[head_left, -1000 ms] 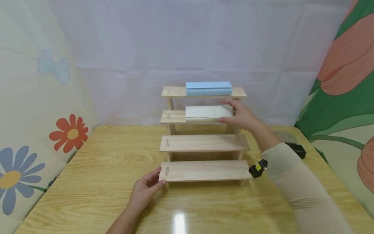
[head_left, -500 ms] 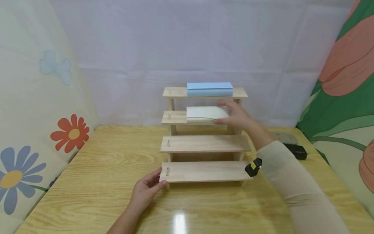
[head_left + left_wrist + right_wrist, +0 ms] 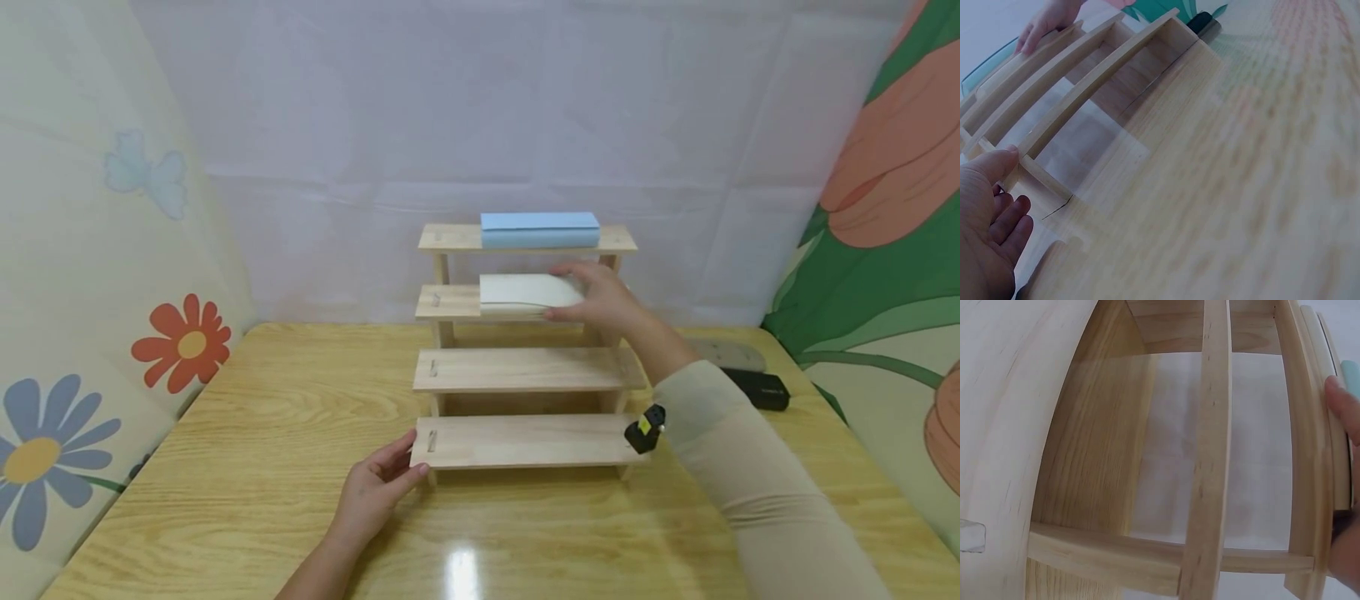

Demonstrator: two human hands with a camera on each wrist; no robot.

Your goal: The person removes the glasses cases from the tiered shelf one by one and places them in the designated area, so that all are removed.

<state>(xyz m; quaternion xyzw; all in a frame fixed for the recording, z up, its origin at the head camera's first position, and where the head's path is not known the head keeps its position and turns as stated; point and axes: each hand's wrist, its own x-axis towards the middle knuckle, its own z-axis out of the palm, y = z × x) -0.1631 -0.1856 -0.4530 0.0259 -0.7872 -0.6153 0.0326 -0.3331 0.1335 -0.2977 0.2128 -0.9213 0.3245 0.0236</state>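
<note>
On the bench (image 3: 315,400), four-step wooden rack (image 3: 521,440) stands near the middle, long edges facing the wearer. White case (image 3: 521,292) lies flat on the second step from the top, front flap edge toward the wearer, right end covered by the right hand (image 3: 600,298). That hand pinches the case across its width: thumb at the front edge, fingers at the rear edge. Right wrist view only catches part of the hand at the frame edge, thumb against the case. Left hand (image 3: 371,496) pinches the left end of the lowest step, thumb on the front corner, fingers behind the end; left wrist view shows the thumb on the wood and the other fingers bent below it. Blue case (image 3: 540,230) lies on the top step, behind and above the white one, left ends about in line. Small black device with a yellow patch (image 3: 645,427) sits at the right wrist, by the cuff of a beige sleeve (image 3: 757,483). To the right of the rack, black case (image 3: 761,389) on the bench, grey object (image 3: 727,354) just behind it, partly hidden; can't tell what it is. White cloth (image 3: 360,100) hangs behind, flower-print drapes (image 3: 191,343) on both sides.
</note>
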